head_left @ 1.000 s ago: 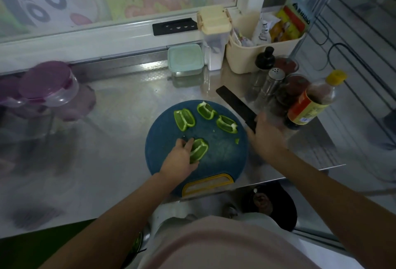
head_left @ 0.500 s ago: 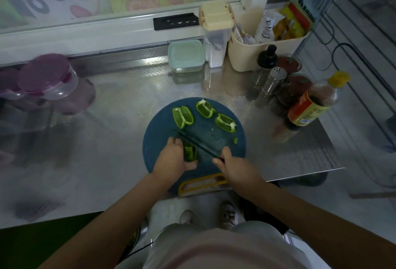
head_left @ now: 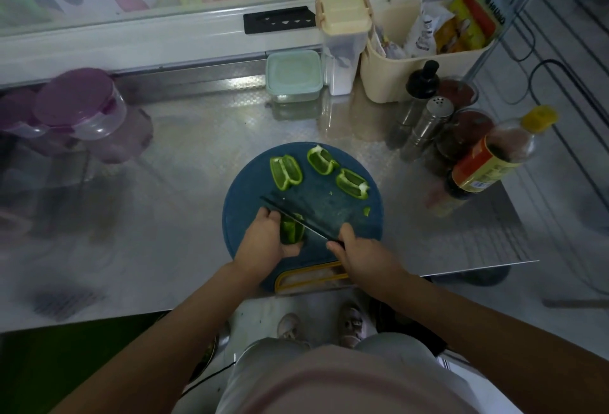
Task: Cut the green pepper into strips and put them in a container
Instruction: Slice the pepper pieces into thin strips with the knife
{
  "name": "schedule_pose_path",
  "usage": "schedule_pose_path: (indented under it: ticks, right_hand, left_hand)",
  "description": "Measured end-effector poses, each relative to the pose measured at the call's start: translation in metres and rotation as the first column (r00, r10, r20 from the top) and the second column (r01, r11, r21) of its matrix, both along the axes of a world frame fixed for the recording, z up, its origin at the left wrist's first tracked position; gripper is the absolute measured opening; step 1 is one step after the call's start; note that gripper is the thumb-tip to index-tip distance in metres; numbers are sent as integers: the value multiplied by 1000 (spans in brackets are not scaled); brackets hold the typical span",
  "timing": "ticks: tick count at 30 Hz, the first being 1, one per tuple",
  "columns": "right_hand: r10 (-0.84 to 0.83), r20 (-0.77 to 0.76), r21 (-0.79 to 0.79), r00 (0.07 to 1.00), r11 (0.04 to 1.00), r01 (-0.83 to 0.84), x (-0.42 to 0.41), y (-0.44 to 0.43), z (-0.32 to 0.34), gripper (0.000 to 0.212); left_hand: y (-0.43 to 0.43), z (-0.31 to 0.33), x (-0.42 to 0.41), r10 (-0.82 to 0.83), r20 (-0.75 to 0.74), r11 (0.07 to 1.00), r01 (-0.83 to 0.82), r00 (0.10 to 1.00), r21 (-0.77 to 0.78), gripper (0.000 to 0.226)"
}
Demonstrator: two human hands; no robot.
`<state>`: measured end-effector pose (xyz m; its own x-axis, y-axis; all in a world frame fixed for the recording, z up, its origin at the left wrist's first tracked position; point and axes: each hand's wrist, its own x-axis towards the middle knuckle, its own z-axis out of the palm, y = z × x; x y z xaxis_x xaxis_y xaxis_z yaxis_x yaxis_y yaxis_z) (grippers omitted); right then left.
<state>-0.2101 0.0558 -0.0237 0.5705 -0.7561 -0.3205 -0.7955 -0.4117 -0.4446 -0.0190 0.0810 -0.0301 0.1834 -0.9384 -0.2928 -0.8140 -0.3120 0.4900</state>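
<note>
A round blue cutting board (head_left: pixel 333 206) lies on the steel counter. Three green pepper pieces lie open at its far side: one at the left (head_left: pixel 285 171), one in the middle (head_left: pixel 321 160), one at the right (head_left: pixel 352 183). My left hand (head_left: pixel 267 242) grips a fourth pepper piece (head_left: pixel 290 232) near the board's front. My right hand (head_left: pixel 357 250) holds a black knife (head_left: pixel 296 217), whose blade lies slanted across that piece. A small pepper scrap (head_left: pixel 366 211) sits at the board's right.
A lidded pale green container (head_left: pixel 293 75) stands at the back, beside a tall cream-lidded canister (head_left: pixel 342 41) and a cream basket (head_left: pixel 418 70) of packets. Shakers, jars and a sauce bottle (head_left: pixel 487 159) crowd the right. Purple-lidded tubs (head_left: pixel 82 110) stand left.
My right hand brought the knife from the board's right edge to the front. The blade now lies across the piece under my left hand, which has closed round it.
</note>
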Motion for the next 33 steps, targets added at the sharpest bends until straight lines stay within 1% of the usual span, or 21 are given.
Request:
schedule_pose_path:
  ticks: [3,5,9,13,16,20,23,27,30,33]
  right_hand:
    - [-17,30,40,999,999,15,2,-1,0,34]
    - [-6,14,37,1000,999,6,5,-2,-2,35]
    - [58,-93,-78,994,995,-65,7,-2,-3,39]
    - [81,-136,-161,987,982,-103,1,-1,-3,42]
    - [72,-111,-174,991,981,-91,-2,2,-2,44]
    - [11,-48,-103,999,995,-15,-1,4,0,39]
    - [27,-30,-248,999,968,-34,1,4,-1,31]
    - [-14,-38,-78,999,997,11,-1,7,-5,40]
    - [41,-26,-74,999,996,-43,-1,5,-2,35]
    - [61,-22,-48,998,997,-62,1,5,0,25]
  left_hand:
    - [0,0,1,-1,10,1000,1,1000,22,63]
    - [1,0,3,-7,17,999,6,1000,38,64]
    - [2,1,5,-11,12,999,11,1000,36,62]
    - [1,2,3,-8,-8,1000,8,1000,18,61]
    - [-1,2,3,-7,-12,1000,7,1000,13,53]
    - [-5,2,8,5,-25,1000,-5,1000,-13,47]
    - [-5,1,6,13,-62,999,-16,998,-45,47]
    - [1,-7,1,36,-156,997,-47,987,-65,54]
    - [4,-10,0,77,-210,996,-85,975,-29,50]
    - [3,-11,-3,176,-295,983,-182,939,8,49]
